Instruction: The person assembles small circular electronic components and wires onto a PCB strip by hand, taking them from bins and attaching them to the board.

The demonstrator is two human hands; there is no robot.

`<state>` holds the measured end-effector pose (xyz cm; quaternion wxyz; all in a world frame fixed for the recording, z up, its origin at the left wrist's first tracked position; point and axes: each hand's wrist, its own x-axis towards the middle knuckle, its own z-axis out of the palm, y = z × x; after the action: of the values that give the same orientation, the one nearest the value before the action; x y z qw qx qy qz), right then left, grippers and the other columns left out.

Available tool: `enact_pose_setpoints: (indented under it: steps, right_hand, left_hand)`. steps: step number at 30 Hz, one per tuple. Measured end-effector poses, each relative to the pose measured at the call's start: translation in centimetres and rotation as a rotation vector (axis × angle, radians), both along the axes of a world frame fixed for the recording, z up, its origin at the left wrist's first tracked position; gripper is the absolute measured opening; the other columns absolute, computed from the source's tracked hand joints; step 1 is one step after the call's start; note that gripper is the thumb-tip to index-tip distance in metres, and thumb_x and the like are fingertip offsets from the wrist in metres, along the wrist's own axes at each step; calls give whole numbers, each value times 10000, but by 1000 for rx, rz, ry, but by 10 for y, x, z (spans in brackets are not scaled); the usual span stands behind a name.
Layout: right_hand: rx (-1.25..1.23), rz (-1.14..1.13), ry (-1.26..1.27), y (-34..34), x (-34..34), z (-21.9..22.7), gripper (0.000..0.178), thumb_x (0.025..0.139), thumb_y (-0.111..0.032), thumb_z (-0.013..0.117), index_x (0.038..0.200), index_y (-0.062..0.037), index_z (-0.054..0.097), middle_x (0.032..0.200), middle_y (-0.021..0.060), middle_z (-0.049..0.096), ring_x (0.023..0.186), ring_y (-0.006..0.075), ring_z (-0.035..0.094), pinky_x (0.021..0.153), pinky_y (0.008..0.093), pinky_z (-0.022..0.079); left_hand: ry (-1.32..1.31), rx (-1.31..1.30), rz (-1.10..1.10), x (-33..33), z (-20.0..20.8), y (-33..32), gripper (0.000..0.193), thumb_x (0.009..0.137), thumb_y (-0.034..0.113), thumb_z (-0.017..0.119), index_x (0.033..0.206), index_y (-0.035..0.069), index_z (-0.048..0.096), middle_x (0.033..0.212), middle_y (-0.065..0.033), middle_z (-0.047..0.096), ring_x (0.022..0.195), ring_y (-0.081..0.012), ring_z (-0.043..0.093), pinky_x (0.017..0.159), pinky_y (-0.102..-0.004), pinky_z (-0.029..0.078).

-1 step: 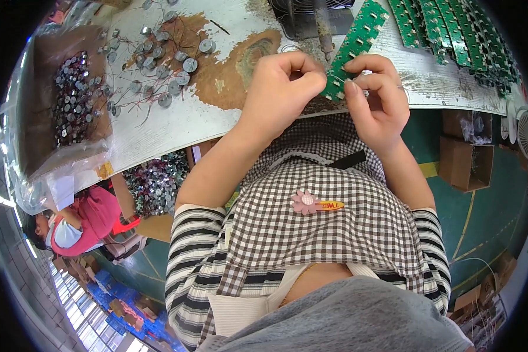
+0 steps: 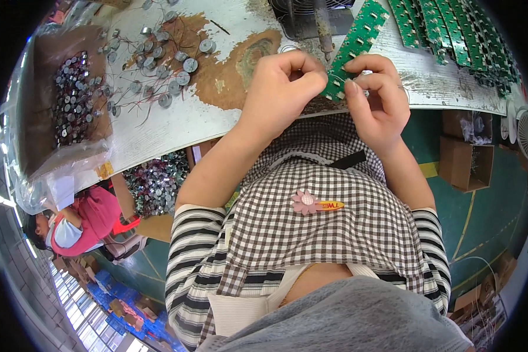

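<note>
A long green circuit board [image 2: 359,36] with a row of small white parts slants across the worktable, its near end between my hands. My left hand [image 2: 290,82] is closed in a pinch against the board's left edge; what its fingers hold is hidden. On the other side, my right hand [image 2: 381,100] has thumb and index finger curled at the board's near right edge. A small silvery-white piece [image 2: 366,75], partly covered, shows between those fingers; its kind is unclear. A thin pale wire seems to cross the board between both hands.
Small round motors with thin wires [image 2: 158,64] lie scattered on the worn table [image 2: 152,138]. Left stands a plastic-lined box [image 2: 38,117] of more motors. Green boards [image 2: 452,35] are stacked far right. A fan unit [image 2: 311,23] and metal post stand behind. Another person [image 2: 88,220] sits lower left.
</note>
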<state>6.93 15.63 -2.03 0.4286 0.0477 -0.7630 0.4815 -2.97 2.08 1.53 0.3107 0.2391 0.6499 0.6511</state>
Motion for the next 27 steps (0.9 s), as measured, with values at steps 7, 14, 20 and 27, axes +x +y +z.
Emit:
enact_pose_setpoints:
  steps: [7, 14, 20, 27]
  right_hand:
    - [21, -8, 0, 0, -2, 3, 99, 766, 65, 652, 789, 30, 562, 925, 160, 620, 631, 120, 570, 552, 215, 463]
    - [71, -22, 18, 4, -8, 7, 95, 770, 69, 651, 786, 34, 564, 916, 155, 621, 631, 121, 584, 548, 216, 472]
    - [83, -63, -44, -5, -2, 5, 102, 759, 73, 657, 781, 19, 574, 910, 150, 626, 735, 182, 597, 623, 260, 479]
    - [-76, -76, -119, -7, 14, -4, 46, 862, 32, 586, 900, 29, 559, 1054, 167, 550, 825, 166, 544, 657, 234, 458]
  left_hand:
    - [-17, -1, 5, -4, -3, 1, 86, 783, 80, 627, 778, -6, 625, 650, 26, 549, 502, -14, 397, 441, -186, 274]
    - [-8, 1, 39, -7, 2, 4, 100, 763, 82, 619, 733, -14, 617, 615, 29, 544, 531, -21, 433, 466, -196, 326]
    - [70, 22, 15, -2, -9, -4, 73, 776, 72, 633, 770, -1, 634, 696, 14, 588, 613, -39, 487, 533, -199, 381]
    - [408, 25, -31, 2, -11, -1, 115, 681, 72, 670, 679, -8, 587, 591, -26, 555, 564, -72, 498, 522, -236, 421]
